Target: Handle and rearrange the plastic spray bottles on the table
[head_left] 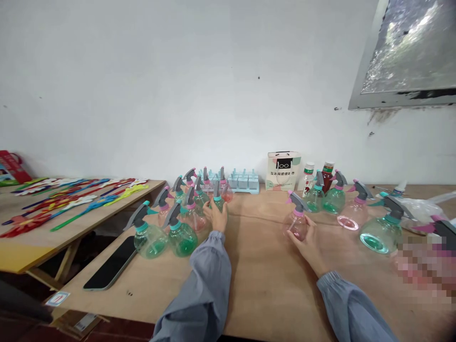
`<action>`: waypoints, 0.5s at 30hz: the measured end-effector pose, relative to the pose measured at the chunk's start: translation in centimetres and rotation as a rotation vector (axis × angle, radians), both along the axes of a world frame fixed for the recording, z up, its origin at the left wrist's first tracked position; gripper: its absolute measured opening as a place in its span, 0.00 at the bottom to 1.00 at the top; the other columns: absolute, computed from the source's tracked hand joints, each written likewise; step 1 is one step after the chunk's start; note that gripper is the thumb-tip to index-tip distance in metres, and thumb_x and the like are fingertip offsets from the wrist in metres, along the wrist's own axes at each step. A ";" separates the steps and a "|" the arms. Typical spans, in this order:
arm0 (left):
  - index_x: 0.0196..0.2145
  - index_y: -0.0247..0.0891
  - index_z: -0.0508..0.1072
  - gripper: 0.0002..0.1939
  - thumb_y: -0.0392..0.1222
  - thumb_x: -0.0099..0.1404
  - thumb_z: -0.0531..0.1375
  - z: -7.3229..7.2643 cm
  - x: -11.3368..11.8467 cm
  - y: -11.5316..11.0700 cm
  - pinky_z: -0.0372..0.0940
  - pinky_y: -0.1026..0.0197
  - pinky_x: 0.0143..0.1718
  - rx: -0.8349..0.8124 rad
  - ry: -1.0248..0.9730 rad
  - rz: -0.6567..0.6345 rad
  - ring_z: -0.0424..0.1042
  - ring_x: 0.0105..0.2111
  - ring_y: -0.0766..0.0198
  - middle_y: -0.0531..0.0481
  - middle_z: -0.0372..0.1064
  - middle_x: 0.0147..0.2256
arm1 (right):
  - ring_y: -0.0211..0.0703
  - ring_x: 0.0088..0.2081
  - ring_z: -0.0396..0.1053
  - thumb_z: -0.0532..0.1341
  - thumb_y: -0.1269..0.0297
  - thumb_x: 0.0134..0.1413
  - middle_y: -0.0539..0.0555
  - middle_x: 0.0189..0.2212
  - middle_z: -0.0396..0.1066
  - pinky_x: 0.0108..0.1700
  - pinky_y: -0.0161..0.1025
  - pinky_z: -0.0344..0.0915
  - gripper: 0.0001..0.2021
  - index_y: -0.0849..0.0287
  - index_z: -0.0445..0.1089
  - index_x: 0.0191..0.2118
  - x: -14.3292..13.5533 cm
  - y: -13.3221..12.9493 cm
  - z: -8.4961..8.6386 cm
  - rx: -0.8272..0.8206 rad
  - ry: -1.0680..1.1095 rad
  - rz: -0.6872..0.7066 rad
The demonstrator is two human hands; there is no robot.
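Observation:
My right hand (304,237) is closed around the round body of a pink spray bottle (295,227), which has a grey and pink trigger head and stands upright on the wooden table. My left hand (216,216) has its fingers around a green spray bottle (218,202) with a teal collar; most of its body is hidden by the hand. Left of that hand stands a cluster of pink and green spray bottles, with a green one (182,240) and another green one (151,242) nearest me. More spray bottles stand at the right, among them a large green one (381,232).
A black phone (111,263) lies at the table's left. Along the wall stand light blue popsicle moulds (244,182), a paper bag (283,173) and two drink bottles (308,178). Another table (39,242) at left carries colourful hand-shaped items. A plastic bag (427,209) lies far right.

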State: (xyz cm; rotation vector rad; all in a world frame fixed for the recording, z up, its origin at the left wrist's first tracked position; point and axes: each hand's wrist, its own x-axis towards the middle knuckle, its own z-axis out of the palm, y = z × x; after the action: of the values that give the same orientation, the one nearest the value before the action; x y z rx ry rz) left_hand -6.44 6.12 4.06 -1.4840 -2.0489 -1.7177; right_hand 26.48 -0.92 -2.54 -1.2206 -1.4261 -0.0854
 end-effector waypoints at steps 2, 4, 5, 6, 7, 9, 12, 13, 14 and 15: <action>0.60 0.34 0.60 0.32 0.47 0.63 0.62 0.2 0.3 1.5 0.58 0.39 0.58 -0.021 -0.036 0.029 0.60 0.58 0.42 0.34 0.55 0.53 | 0.60 0.59 0.60 0.62 0.39 0.52 0.66 0.58 0.59 0.60 0.60 0.60 0.43 0.60 0.51 0.64 -0.1 -0.2 0.1 -0.003 -0.011 0.015; 0.62 0.34 0.57 0.34 0.47 0.62 0.62 0.4 0.3 2.7 0.58 0.39 0.58 0.002 -0.070 0.018 0.61 0.57 0.42 0.34 0.57 0.53 | 0.60 0.59 0.60 0.62 0.39 0.52 0.66 0.58 0.59 0.60 0.60 0.60 0.42 0.60 0.51 0.65 -0.1 -0.3 0.1 -0.008 -0.010 0.023; 0.62 0.33 0.57 0.35 0.47 0.62 0.62 0.5 0.3 3.2 0.57 0.39 0.59 0.028 -0.087 0.002 0.61 0.58 0.42 0.34 0.57 0.53 | 0.60 0.59 0.60 0.63 0.39 0.52 0.66 0.58 0.59 0.60 0.61 0.60 0.42 0.60 0.51 0.65 -0.1 -0.4 0.2 -0.012 -0.007 0.024; 0.62 0.32 0.56 0.36 0.47 0.62 0.63 0.7 0.3 3.6 0.57 0.40 0.59 0.056 -0.103 -0.015 0.61 0.58 0.42 0.33 0.57 0.53 | 0.60 0.59 0.60 0.63 0.39 0.52 0.66 0.57 0.59 0.60 0.61 0.60 0.42 0.60 0.52 0.64 -0.1 -0.5 0.2 -0.018 -0.005 0.026; 0.62 0.31 0.56 0.37 0.47 0.61 0.63 0.8 0.3 3.9 0.57 0.40 0.60 0.081 -0.118 -0.028 0.60 0.59 0.41 0.32 0.58 0.53 | 0.60 0.59 0.60 0.63 0.40 0.51 0.66 0.57 0.59 0.60 0.62 0.60 0.42 0.60 0.52 0.64 -0.2 -0.6 0.2 -0.027 -0.005 0.030; 0.61 0.29 0.55 0.38 0.47 0.60 0.65 1.1 0.5 4.0 0.55 0.38 0.61 0.111 -0.142 -0.026 0.58 0.60 0.40 0.30 0.57 0.55 | 0.60 0.58 0.60 0.63 0.40 0.52 0.65 0.57 0.59 0.60 0.62 0.60 0.41 0.60 0.52 0.64 -0.2 -0.7 0.3 -0.041 -0.008 0.038; 0.61 0.34 0.53 0.37 0.49 0.61 0.64 1.2 1.7 2.6 0.50 0.37 0.63 0.199 -0.183 0.011 0.52 0.64 0.42 0.30 0.52 0.59 | 0.60 0.57 0.61 0.63 0.39 0.51 0.65 0.56 0.60 0.59 0.62 0.60 0.41 0.59 0.53 0.63 -0.6 -0.9 0.4 -0.024 -0.012 0.033; 0.60 0.36 0.53 0.35 0.49 0.62 0.62 1.1 2.4 1.6 0.49 0.37 0.64 0.255 -0.195 -0.010 0.51 0.65 0.44 0.31 0.51 0.60 | 0.60 0.57 0.62 0.63 0.39 0.51 0.65 0.55 0.61 0.59 0.62 0.60 0.41 0.59 0.53 0.63 -0.9 -1.0 0.4 -0.011 -0.008 0.026; 0.60 0.37 0.54 0.32 0.48 0.63 0.61 1.0 3.2 0.5 0.48 0.38 0.65 0.317 -0.197 -0.071 0.52 0.65 0.46 0.33 0.51 0.60 | 0.60 0.56 0.62 0.64 0.39 0.50 0.65 0.55 0.61 0.58 0.62 0.61 0.41 0.59 0.53 0.62 -1.3 -1.1 0.4 0.000 -0.005 0.019; 0.59 0.38 0.55 0.30 0.48 0.64 0.60 0.8 4.2 -0.8 0.48 0.40 0.65 0.361 -0.183 -0.175 0.52 0.65 0.48 0.34 0.52 0.60 | 0.60 0.55 0.62 0.64 0.38 0.50 0.65 0.54 0.61 0.57 0.62 0.62 0.41 0.59 0.54 0.62 -1.9 -1.2 0.3 0.010 -0.004 0.015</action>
State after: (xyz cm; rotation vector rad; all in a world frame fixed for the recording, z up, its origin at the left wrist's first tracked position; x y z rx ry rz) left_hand -2.25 5.28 4.87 -1.4681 -1.5977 -2.2205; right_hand 24.62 -2.12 -2.27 -1.2016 -1.4365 -0.0844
